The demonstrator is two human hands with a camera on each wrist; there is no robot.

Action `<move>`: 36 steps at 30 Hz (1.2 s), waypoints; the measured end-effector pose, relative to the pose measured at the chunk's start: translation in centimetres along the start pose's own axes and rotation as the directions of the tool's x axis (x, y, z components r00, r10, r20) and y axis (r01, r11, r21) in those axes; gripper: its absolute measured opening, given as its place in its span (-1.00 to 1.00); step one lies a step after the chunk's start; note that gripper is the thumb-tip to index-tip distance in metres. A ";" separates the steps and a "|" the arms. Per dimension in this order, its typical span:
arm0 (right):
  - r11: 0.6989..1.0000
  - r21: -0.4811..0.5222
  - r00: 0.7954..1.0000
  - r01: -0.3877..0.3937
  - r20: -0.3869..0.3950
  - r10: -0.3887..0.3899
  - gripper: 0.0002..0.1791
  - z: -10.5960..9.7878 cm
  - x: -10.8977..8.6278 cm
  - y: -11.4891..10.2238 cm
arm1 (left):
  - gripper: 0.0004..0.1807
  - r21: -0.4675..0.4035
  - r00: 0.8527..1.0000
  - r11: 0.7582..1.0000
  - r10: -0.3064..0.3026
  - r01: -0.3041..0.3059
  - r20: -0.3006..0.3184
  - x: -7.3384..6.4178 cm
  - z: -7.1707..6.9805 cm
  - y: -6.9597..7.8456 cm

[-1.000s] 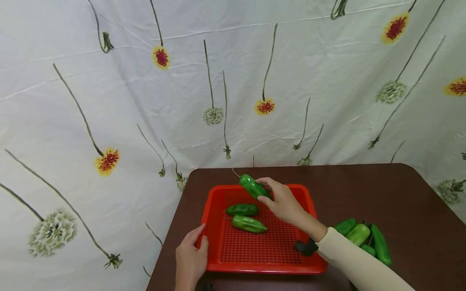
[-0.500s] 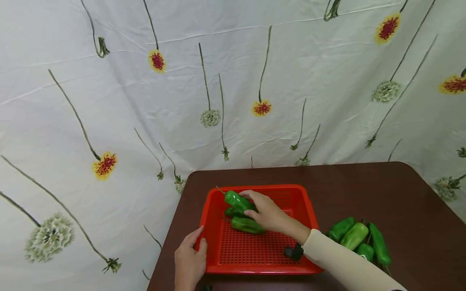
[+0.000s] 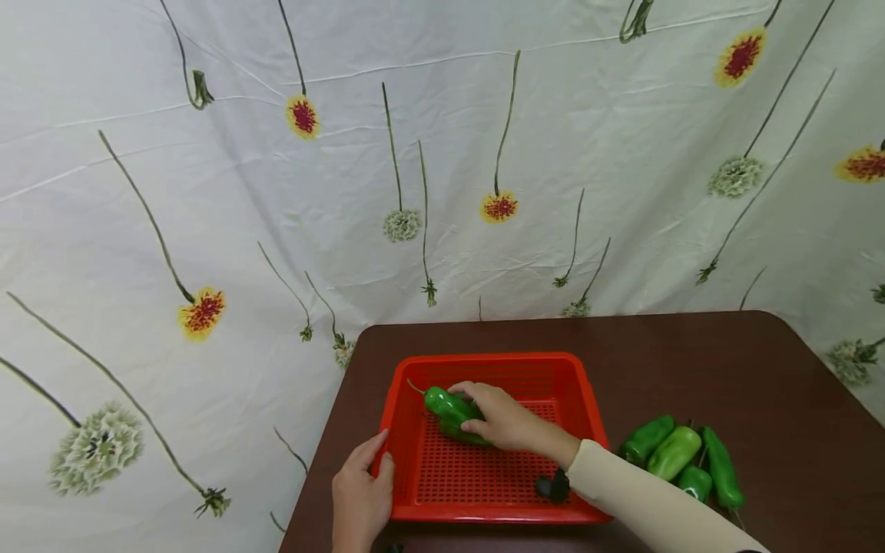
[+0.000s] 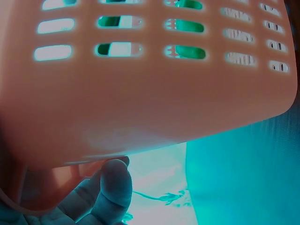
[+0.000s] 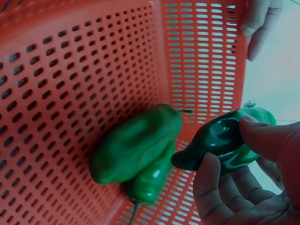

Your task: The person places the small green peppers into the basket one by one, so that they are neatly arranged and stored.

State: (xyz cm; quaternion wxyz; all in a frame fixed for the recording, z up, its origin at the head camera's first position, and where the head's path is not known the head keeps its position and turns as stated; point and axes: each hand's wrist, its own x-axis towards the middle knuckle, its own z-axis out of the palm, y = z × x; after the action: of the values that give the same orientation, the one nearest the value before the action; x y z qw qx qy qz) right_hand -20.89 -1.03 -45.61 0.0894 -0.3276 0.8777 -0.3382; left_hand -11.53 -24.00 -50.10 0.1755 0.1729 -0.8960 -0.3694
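Observation:
My right hand [image 3: 508, 418] grips a green pepper [image 3: 442, 405] between thumb and fingers, low inside the red plastic basket [image 3: 498, 514]. The pepper's thin stem points to the far left. In the right wrist view this held pepper [image 5: 218, 143] is apart from two other green peppers, a nearer one [image 5: 136, 143] and one partly behind it [image 5: 152, 183], lying together on the perforated floor. From the head, the held pepper and hand mostly cover those two. At the basket's left side, my left hand [image 3: 362, 488] holds the rim, thumb inward; the left wrist view shows its fingers [image 4: 116, 183] there.
Several green peppers [image 3: 674, 453] lie in a pile on the dark brown table [image 3: 664, 361], right of the basket. My right sleeve passes in front of them, over the basket's near right corner. A white flower-patterned cloth [image 3: 442, 169] hangs behind the table.
My right hand has carried the pepper from above the basket's far side down and slightly left, into the basket over the two peppers. The left hand has stayed on the rim.

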 end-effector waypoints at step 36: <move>0.994 -0.113 0.987 -0.014 0.159 0.032 -0.41 2.8 0.4 2.3 | -0.62 -0.019 1.000 1.000 0.011 -0.011 -0.002 0.0 0.0 -0.2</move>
State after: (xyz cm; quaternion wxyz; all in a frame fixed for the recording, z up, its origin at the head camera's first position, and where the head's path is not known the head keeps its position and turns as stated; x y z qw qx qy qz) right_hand -21.34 -1.44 -49.20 0.1455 -0.3481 0.8888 -0.2602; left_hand -11.48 -24.13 -50.25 0.1801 0.1667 -0.8932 -0.3767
